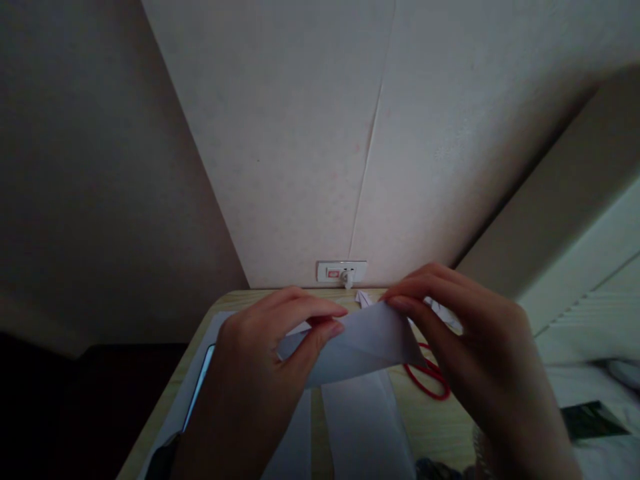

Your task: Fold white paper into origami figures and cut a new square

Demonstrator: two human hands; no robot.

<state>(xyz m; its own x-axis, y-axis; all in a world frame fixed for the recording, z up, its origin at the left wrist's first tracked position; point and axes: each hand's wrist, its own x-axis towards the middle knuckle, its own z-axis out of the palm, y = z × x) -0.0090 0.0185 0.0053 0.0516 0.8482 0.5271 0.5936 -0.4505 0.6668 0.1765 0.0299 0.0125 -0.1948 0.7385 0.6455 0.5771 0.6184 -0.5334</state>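
Note:
A strip of white paper (367, 340) is stretched between my two hands above a small wooden table. My left hand (273, 340) pinches its upper edge near the left end, thumb in front and fingers behind. At the upper right corner, my right hand (465, 340) grips the paper between thumb and fingertips. A faint slanting crease runs across the strip. Below it lies another white sheet (367, 420). Red-handled scissors (433, 390), partly hidden by my right hand, rest on the tabletop; their blades cannot be seen.
A phone (200, 387) lies on white paper at the table's left, partly behind my left hand. Folded paper pieces (365, 298) sit at the back of the table (230, 303). A wall socket (341, 272) holds a white plug. White bedding (590, 387) is at right.

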